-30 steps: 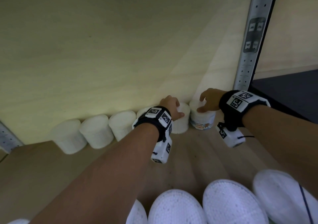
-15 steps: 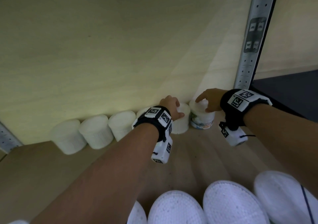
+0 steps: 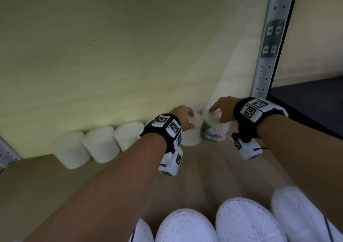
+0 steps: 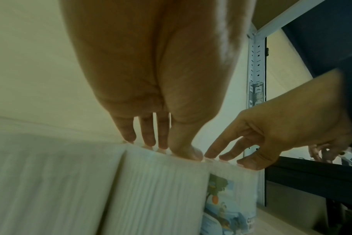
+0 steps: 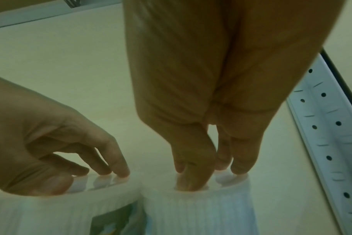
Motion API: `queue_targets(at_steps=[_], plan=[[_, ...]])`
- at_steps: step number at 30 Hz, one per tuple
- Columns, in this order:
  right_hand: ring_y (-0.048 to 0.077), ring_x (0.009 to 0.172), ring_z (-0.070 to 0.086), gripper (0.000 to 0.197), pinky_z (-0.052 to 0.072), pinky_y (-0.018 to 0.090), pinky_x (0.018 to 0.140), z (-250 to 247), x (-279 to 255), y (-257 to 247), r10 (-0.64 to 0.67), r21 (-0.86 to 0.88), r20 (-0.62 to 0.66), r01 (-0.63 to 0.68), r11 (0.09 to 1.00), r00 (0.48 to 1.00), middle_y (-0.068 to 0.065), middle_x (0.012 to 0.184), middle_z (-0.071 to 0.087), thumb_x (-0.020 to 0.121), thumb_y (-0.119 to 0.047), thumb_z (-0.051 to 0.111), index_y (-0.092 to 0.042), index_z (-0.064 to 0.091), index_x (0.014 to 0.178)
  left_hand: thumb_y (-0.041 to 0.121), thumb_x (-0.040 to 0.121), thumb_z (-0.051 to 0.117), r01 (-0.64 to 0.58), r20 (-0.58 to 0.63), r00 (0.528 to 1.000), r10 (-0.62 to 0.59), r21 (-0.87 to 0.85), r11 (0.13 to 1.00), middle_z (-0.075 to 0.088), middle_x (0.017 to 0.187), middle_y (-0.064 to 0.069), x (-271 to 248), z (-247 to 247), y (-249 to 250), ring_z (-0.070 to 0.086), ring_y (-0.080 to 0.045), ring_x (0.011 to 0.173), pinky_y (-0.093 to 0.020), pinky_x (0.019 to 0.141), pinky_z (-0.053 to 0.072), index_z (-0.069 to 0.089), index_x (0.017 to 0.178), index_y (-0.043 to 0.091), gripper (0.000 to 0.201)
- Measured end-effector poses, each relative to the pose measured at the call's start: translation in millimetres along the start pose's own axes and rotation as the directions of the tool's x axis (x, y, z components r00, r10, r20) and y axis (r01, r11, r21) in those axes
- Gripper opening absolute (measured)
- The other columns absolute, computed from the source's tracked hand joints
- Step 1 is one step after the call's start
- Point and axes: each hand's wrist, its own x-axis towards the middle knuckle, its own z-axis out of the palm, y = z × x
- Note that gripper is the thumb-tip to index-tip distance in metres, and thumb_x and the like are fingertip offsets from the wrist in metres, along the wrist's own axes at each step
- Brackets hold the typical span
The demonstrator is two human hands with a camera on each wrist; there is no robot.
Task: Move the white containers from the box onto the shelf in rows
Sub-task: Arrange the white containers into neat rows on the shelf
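- I see a row of containers (image 3: 101, 146) on the shelf (image 3: 213, 167), against its back wall (image 3: 111, 56).
- My left hand (image 3: 182, 116) rests on the second container from the right (image 3: 193, 132).
- My right hand (image 3: 222, 110) rests on the rightmost container (image 3: 216, 130), touching its neighbour, near the post (image 3: 267, 46).
- More containers (image 3: 241, 221) sit nearest me.

Both forearms reach forward side by side, each wrist wearing a tagged band. The left hand (image 3: 182, 116) and right hand (image 3: 221, 110) point downward, fingers (image 4: 149, 138) spread, only their tips making contact.
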Motion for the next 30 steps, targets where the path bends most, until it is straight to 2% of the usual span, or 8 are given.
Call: queue_targets(at_steps=[4, 9, 12, 15, 17, 19, 25, 30], plan=[[0.026, 0.133, 0.045, 0.056, 0.038, 0.030, 0.106, 0, -2, 1, 0.004, 0.034, -0.004, -0.004, 0.999, 1.000, 0.008, 0.148, 0.041, 0.091, -0.012, 0.057, -0.020, 0.042, 0.144, 0.014, 0.087, 0.064, -0.055, 0.070, 0.996, 0.054, 0.012, 0.998, 0.045, 0.141, -0.008, 1, -9, -3, 0.046, -0.025, 0.129, -0.031, 0.101, 0.040, 0.053, 0.133, 0.014, 0.047], [0.025, 0.131, 0.046, 0.057, 0.040, 0.030, 0.104, -1, -2, 3, 0.004, 0.059, 0.006, -0.004, 0.998, 1.000, 0.007, 0.147, 0.042, 0.090, -0.013, 0.059, -0.021, 0.043, 0.144, -0.004, 0.088, 0.049, -0.079, 0.148, 0.986, 0.082, -0.023, 0.997, 0.039, 0.149, -0.008, 4, -15, -3, 0.043, -0.027, 0.133, -0.034, 0.100, 0.043, 0.058, 0.128, 0.022, 0.049], [0.026, 0.132, 0.045, 0.056, 0.039, 0.030, 0.105, -1, -2, 3, 0.001, 0.064, 0.001, -0.001, 0.998, 1.000, 0.008, 0.148, 0.042, 0.090, -0.012, 0.059, -0.020, 0.044, 0.143, -0.008, 0.086, 0.045, -0.071, 0.054, 0.995, 0.078, -0.129, 0.989, 0.043, 0.144, -0.010, 1, -14, -2, 0.043, -0.027, 0.132, -0.029, 0.098, 0.039, 0.061, 0.122, 0.015, 0.046], [0.026, 0.134, 0.043, 0.055, 0.038, 0.032, 0.107, 0, -1, 3, -0.004, 0.065, -0.010, 0.004, 0.998, 1.000, 0.007, 0.149, 0.039, 0.090, -0.011, 0.059, -0.020, 0.045, 0.142, 0.012, 0.089, 0.055, -0.051, -0.170, 0.985, 0.029, -0.125, 0.991, 0.051, 0.128, -0.013, 0, -7, -1, 0.050, -0.029, 0.120, -0.027, 0.093, 0.041, 0.060, 0.117, 0.009, 0.028], [0.026, 0.134, 0.044, 0.055, 0.038, 0.032, 0.107, 0, -1, 4, -0.003, 0.070, -0.005, 0.003, 0.998, 1.000, 0.007, 0.149, 0.040, 0.090, -0.011, 0.059, -0.020, 0.045, 0.142, 0.037, 0.089, 0.058, 0.012, -0.224, 0.974, -0.022, -0.047, 0.999, 0.051, 0.124, -0.014, 2, 1, 1, 0.051, -0.032, 0.116, -0.038, 0.098, 0.045, 0.058, 0.116, 0.008, 0.039], [0.026, 0.133, 0.045, 0.055, 0.039, 0.032, 0.106, 0, 0, 4, -0.004, 0.079, -0.002, 0.004, 0.997, 1.000, 0.007, 0.149, 0.041, 0.089, -0.011, 0.060, -0.020, 0.045, 0.142, 0.050, 0.087, 0.057, 0.075, -0.187, 0.980, -0.063, 0.059, 0.995, 0.049, 0.127, -0.016, 3, 7, 5, 0.048, -0.034, 0.118, -0.044, 0.099, 0.044, 0.055, 0.120, 0.007, 0.055], [0.026, 0.133, 0.045, 0.055, 0.039, 0.031, 0.105, 0, -1, 5, -0.007, 0.072, -0.004, 0.007, 0.997, 1.000, 0.008, 0.148, 0.040, 0.090, -0.011, 0.058, -0.020, 0.045, 0.142, 0.047, 0.087, 0.059, 0.067, -0.133, 0.990, -0.055, 0.089, 0.994, 0.045, 0.131, -0.017, 3, 11, 6, 0.045, -0.033, 0.122, -0.041, 0.102, 0.042, 0.055, 0.124, 0.006, 0.056], [0.027, 0.134, 0.043, 0.055, 0.038, 0.033, 0.107, 1, -2, 5, -0.019, 0.057, -0.007, 0.019, 0.998, 1.000, 0.007, 0.150, 0.038, 0.090, -0.014, 0.059, -0.021, 0.044, 0.143, 0.032, 0.091, 0.060, 0.014, -0.056, 0.998, -0.011, 0.056, 0.998, 0.046, 0.140, -0.011, -1, 2, 7, 0.047, -0.028, 0.127, -0.036, 0.104, 0.041, 0.051, 0.134, 0.010, 0.050]])
